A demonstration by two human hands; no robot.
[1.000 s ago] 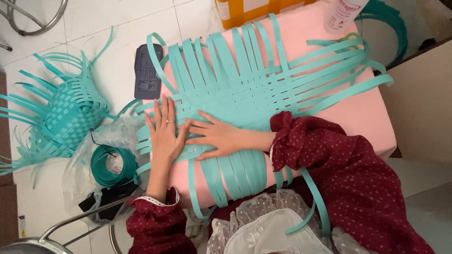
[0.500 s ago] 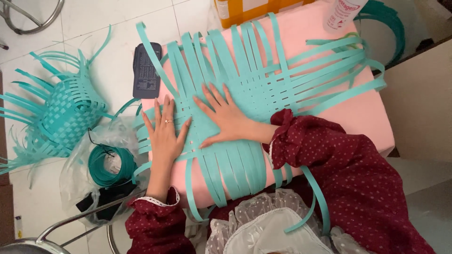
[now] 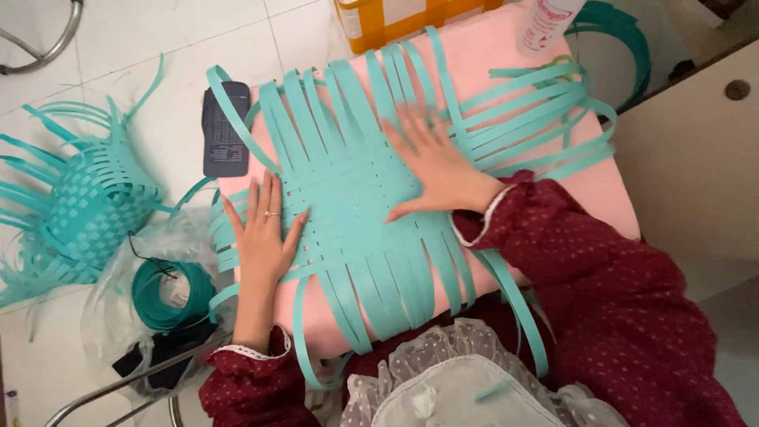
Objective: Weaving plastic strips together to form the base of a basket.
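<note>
On the pink board (image 3: 609,198), left hand (image 3: 265,241) and right hand (image 3: 435,162) press flat, fingers spread, on the teal woven mat (image 3: 356,198).

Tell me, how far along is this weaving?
Done: the woven mat has a tight flat centre on the pink board. In hand: the left hand and right hand press it flat. Left: long loose strip ends stick out, unlike the shaped basket nearby.

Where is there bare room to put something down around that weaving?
Bare pink board shows right of the woven mat, and white floor lies open above the half-made basket. It is crowded by the strip coil, under the left hand and right hand.
</note>
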